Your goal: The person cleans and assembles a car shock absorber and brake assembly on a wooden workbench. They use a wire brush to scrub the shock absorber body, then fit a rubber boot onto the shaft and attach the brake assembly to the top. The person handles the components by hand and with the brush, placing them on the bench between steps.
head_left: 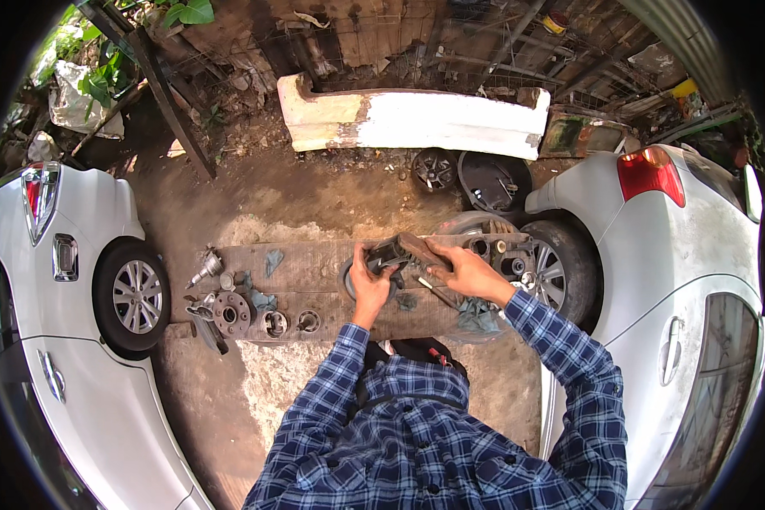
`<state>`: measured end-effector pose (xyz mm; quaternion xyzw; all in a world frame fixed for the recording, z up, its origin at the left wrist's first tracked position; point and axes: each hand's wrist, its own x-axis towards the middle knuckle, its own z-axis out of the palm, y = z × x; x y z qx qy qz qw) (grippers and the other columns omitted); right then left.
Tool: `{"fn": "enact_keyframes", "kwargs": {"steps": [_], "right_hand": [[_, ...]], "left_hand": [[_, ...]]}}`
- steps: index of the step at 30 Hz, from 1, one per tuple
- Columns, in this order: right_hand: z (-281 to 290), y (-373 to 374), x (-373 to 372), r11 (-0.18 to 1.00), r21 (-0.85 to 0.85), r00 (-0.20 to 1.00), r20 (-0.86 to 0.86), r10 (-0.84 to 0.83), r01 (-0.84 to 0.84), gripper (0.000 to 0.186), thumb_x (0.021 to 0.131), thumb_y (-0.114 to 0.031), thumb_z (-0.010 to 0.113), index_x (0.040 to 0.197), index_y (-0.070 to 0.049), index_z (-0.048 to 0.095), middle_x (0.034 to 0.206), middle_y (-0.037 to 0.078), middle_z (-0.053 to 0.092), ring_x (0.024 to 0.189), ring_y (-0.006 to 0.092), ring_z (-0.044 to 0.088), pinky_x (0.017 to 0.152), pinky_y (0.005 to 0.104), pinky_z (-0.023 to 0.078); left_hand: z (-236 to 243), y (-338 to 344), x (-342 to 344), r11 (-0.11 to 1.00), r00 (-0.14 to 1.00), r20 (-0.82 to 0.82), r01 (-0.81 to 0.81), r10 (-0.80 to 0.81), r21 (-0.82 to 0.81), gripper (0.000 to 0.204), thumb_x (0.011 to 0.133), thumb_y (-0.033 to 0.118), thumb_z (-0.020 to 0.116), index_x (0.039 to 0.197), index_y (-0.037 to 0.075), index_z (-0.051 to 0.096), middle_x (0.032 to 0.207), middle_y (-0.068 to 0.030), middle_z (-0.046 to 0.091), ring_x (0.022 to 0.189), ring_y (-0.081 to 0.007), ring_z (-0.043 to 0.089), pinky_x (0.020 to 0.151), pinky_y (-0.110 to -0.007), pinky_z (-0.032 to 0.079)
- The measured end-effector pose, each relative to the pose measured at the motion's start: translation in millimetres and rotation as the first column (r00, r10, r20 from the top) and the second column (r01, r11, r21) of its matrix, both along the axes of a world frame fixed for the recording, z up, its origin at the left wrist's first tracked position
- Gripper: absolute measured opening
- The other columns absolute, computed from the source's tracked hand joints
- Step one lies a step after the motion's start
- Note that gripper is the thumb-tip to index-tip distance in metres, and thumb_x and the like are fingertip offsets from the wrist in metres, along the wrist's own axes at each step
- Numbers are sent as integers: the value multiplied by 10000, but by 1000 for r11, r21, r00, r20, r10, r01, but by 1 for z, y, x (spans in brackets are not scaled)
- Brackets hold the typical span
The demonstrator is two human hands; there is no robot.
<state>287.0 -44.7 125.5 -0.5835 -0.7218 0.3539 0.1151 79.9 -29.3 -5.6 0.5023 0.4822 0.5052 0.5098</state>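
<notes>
My left hand (371, 287) grips a dark metal part (386, 253) above the middle of a wooden plank table (323, 259). In my right hand (471, 272) is a brown oblong block (419, 250), its far end up against or just over the metal part; I cannot tell whether they touch. Part of a dark round piece (347, 277) shows behind my left hand. Below the right hand lies a slim stick-like tool (434, 291) with a pale section. A small dark rag (406, 302) rests between my wrists.
Left on the table are a round metal hub (231, 313), short round metal parts (274, 323) and blue-grey rags (263, 301). A crumpled rag (478, 317) and cylindrical parts (518, 266) lie right. Silver cars (102, 255) flank both sides; a white bumper (433, 119) and black basin (493, 178) lie beyond.
</notes>
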Motion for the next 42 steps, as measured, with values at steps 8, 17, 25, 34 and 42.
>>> {"fn": "enact_keyframes", "kwargs": {"steps": [8,17,25,34,42], "right_hand": [[10,4,26,795,235,688,667,287,-559,635,919,-177,607,1498,-365,430,940,145,636,845,326,663,738,464,504],[0,3,4,717,340,693,667,272,-609,672,922,-130,569,1527,-354,380,1009,159,627,817,314,663,704,460,529],[6,8,-6,983,-15,975,127,184,-184,586,892,-159,623,1432,2,462,1010,260,679,817,414,674,741,466,532],[15,8,-3,991,73,921,383,76,-112,613,857,-166,662,1447,-126,499,846,211,697,802,388,678,714,465,531],[0,20,25,664,291,591,756,282,-689,607,936,-161,540,1462,-450,452,1066,49,622,1024,247,606,939,424,468]], "left_hand": [[-4,22,-38,883,893,89,449,-441,-135,804,661,-133,795,1386,19,481,1368,-128,568,1296,-261,531,1115,-371,452],[12,65,-57,760,793,235,607,-561,-234,821,659,-183,751,1399,37,474,1359,-104,561,1308,-247,511,1111,-369,461],[3,23,-23,979,978,63,202,-199,-39,694,696,-199,735,1295,0,447,1279,-139,555,1220,-238,560,1044,-363,499],[-1,14,-11,999,987,151,49,-46,-12,555,676,-156,762,1162,-12,535,1139,-124,637,1124,-218,611,999,-346,487],[-5,45,-39,818,867,131,498,-481,-288,760,632,-190,752,1334,-5,528,1323,-137,598,1269,-276,555,1077,-387,495]]}}
